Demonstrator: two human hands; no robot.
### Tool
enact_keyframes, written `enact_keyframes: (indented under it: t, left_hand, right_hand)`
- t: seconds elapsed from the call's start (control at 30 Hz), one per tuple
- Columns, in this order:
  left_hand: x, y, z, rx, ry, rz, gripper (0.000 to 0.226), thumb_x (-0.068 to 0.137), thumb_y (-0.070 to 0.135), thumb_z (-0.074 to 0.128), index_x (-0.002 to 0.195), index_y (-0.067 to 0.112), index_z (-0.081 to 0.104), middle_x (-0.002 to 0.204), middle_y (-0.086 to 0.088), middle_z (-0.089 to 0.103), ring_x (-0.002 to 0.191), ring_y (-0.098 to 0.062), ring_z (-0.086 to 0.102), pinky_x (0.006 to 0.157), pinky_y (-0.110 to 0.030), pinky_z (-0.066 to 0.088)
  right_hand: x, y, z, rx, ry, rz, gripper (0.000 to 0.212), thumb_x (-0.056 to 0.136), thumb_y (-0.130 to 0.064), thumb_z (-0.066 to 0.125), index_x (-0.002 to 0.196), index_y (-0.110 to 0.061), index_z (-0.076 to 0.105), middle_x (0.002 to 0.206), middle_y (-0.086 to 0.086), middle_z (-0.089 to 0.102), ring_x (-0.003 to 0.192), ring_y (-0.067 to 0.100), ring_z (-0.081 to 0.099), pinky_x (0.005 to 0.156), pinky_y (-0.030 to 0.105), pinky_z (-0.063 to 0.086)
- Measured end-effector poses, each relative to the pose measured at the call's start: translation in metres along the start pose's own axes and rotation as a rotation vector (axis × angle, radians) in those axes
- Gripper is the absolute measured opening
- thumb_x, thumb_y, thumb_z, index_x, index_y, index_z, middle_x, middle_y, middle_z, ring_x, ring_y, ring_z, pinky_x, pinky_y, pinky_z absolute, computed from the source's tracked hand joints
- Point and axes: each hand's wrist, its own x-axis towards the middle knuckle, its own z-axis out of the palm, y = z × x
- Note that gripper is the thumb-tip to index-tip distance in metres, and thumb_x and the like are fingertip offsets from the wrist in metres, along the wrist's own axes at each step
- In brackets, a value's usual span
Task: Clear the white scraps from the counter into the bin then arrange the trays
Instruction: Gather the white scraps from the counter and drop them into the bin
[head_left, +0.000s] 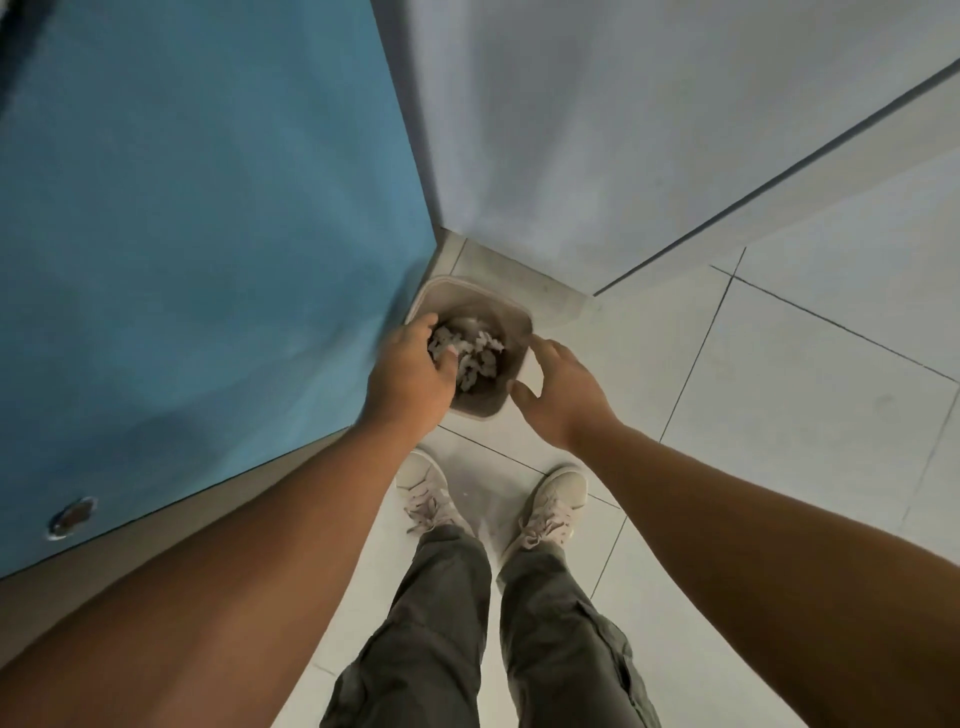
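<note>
Left hand fingers (441, 364): curled loosely downward over the bin mouth; whether scraps are held beneath them cannot be told.
Left hand (410, 379): positioned above the near-left part of the opening, palm down.
Right hand fingers (545, 353): spread and slack, nothing held.
Right hand (563, 397): placed just beside the bin's right rim; contact with the rim cannot be confirmed.
White scraps (470, 351): seen heaped inside the bin, below the left hand.
Bin (511, 314): stood on the floor in the corner between the blue panel (208, 234) and the grey wall (597, 130).
Floor (779, 389): pale tiles; a few small white specks are noted between the shoes (550, 499).
Step in hand: judged to be the emptying of scraps into the bin.
Recommended practice: the left hand should be opened low and well inside the rim, and the bin steadied by the right hand, so that nothing is spilled.
Table and trays: not in view.
</note>
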Motion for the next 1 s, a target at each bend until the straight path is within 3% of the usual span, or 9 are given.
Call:
enact_keyframes:
  t: [0.17, 0.33, 0.53, 0.7, 0.83, 1.0]
  left_hand:
    - [-0.041, 0.089, -0.072, 0.047, 0.124, 0.128, 0.038, 0.100, 0.035, 0.048, 0.132, 0.017, 0.053, 0.127, -0.006, 0.059, 0.119, -0.022, 0.051, 0.092, -0.023, 0.036]
    - [-0.085, 0.160, -0.147, 0.012, 0.260, 0.253, 0.041, 0.100, 0.036, 0.047, 0.137, 0.017, 0.049, 0.136, -0.002, 0.054, 0.128, -0.018, 0.042, 0.106, -0.032, 0.037]
    - [-0.153, 0.225, -0.231, -0.114, 0.424, 0.306, 0.053, 0.098, 0.057, 0.023, 0.137, 0.030, 0.046, 0.135, 0.017, 0.047, 0.122, 0.008, 0.033, 0.102, -0.013, 0.025]
    - [-0.198, 0.235, -0.285, -0.095, 0.547, 0.322, 0.060, 0.095, 0.067, 0.017, 0.135, 0.034, 0.045, 0.135, 0.017, 0.046, 0.126, 0.001, 0.037, 0.104, -0.018, 0.031]
    - [-0.219, 0.223, -0.322, -0.086, 0.667, 0.297, 0.054, 0.096, 0.063, 0.022, 0.133, 0.033, 0.048, 0.131, 0.019, 0.049, 0.125, -0.001, 0.039, 0.103, -0.020, 0.034]
    - [-0.224, 0.195, -0.366, -0.051, 0.752, 0.227, 0.040, 0.100, 0.046, 0.038, 0.135, 0.030, 0.049, 0.136, 0.014, 0.049, 0.128, -0.003, 0.038, 0.102, -0.018, 0.030]
  right_hand:
    - [-0.051, -0.059, -0.084, 0.020, 0.126, -0.153, 0.059, 0.090, -0.043, 0.054, 0.144, -0.027, 0.036, 0.150, 0.001, 0.038, 0.136, 0.025, 0.037, 0.111, 0.040, 0.036]
    - [-0.100, -0.122, -0.180, 0.009, 0.248, -0.325, 0.058, 0.091, -0.037, 0.055, 0.145, -0.023, 0.037, 0.153, 0.001, 0.034, 0.141, 0.019, 0.030, 0.116, 0.034, 0.028]
    - [-0.157, -0.180, -0.255, -0.019, 0.354, -0.512, 0.053, 0.094, -0.037, 0.056, 0.144, -0.025, 0.041, 0.153, -0.002, 0.034, 0.141, 0.014, 0.030, 0.114, 0.025, 0.022]
    - [-0.193, -0.234, -0.280, -0.052, 0.325, -0.707, 0.049, 0.095, -0.036, 0.054, 0.142, -0.024, 0.044, 0.150, -0.005, 0.038, 0.139, 0.009, 0.032, 0.110, 0.013, 0.015]
    - [-0.209, -0.281, -0.277, -0.066, 0.252, -0.835, 0.046, 0.094, -0.033, 0.055, 0.138, -0.023, 0.048, 0.142, -0.009, 0.045, 0.132, 0.008, 0.040, 0.106, 0.005, 0.018]
    - [-0.209, -0.336, -0.264, -0.082, 0.201, -0.924, 0.053, 0.097, -0.034, 0.050, 0.147, -0.027, 0.034, 0.148, -0.010, 0.038, 0.135, 0.006, 0.034, 0.115, 0.020, 0.024]
